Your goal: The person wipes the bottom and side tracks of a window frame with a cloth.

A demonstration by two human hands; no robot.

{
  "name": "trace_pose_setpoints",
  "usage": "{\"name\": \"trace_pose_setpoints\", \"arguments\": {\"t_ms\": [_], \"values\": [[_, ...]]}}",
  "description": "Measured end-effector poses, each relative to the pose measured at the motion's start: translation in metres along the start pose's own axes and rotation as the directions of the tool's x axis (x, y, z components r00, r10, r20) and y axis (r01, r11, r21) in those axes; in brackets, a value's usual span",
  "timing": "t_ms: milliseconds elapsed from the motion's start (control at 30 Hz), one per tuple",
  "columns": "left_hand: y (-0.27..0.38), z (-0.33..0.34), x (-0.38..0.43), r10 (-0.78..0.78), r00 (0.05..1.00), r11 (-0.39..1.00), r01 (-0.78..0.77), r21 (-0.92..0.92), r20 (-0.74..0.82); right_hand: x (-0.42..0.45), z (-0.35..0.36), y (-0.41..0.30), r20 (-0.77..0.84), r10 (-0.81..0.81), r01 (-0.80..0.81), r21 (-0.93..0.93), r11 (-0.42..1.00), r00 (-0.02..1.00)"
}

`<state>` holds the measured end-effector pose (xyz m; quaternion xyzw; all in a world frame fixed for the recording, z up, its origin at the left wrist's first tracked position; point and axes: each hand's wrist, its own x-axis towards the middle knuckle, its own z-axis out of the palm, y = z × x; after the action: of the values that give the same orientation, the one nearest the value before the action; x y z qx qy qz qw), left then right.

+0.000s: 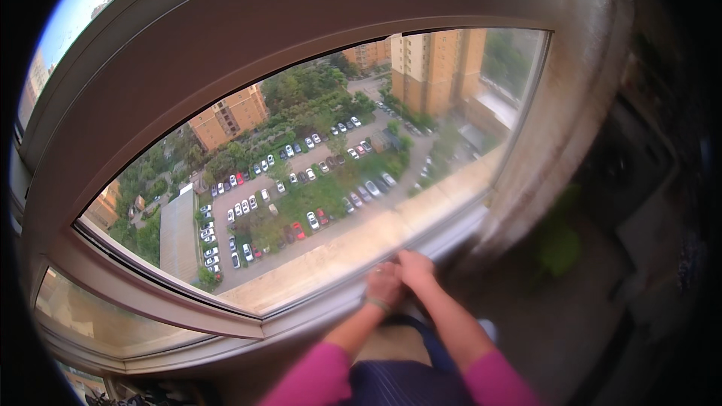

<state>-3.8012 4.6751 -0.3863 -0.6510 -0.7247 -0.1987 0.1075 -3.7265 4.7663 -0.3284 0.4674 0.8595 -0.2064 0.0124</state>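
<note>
My left hand (384, 283) and my right hand (416, 268) meet at the inner edge of a window sill (350, 288). The fingers of both are curled in and touch each other. Whether anything small is held between them is hidden. A ring sits on a left finger, and a band (378, 304) is around that wrist. Just beyond my hands stands a large window pane (316, 169) in a pale frame (186, 330). Bright pink sleeves (321, 375) cover my upper forearms.
Through the glass, far below, are parked cars (313, 220), trees and tall apartment blocks (440, 70). A broad frame beam (225, 39) crosses above the pane. To the right are a wall edge (564, 124), a blurred green plant (558, 245) and dark, indistinct items.
</note>
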Motion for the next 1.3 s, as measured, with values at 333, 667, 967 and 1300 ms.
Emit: {"name": "trace_pose_setpoints", "arguments": {"t_ms": [333,667,967,1300], "values": [[0.031,0.060,0.042,-0.010,1.000,0.998,0.009,0.054,0.015,0.037,-0.008,0.061,-0.042,0.037,-0.038,-0.024,0.999,0.998],[0.059,0.071,0.078,-0.013,0.999,1.000,0.012,-0.021,-0.049,0.056,-0.030,0.093,-0.053,0.118,-0.121,-0.069,0.990,0.992],[0.080,0.079,0.105,-0.023,0.998,1.000,0.024,-0.017,0.056,0.067,-0.049,0.115,-0.074,0.178,-0.184,-0.080,0.980,0.981],[0.053,0.085,0.090,0.168,0.977,0.986,-0.165,-0.035,0.134,0.051,-0.034,0.091,-0.150,0.246,-0.260,-0.082,0.962,0.958]]}}
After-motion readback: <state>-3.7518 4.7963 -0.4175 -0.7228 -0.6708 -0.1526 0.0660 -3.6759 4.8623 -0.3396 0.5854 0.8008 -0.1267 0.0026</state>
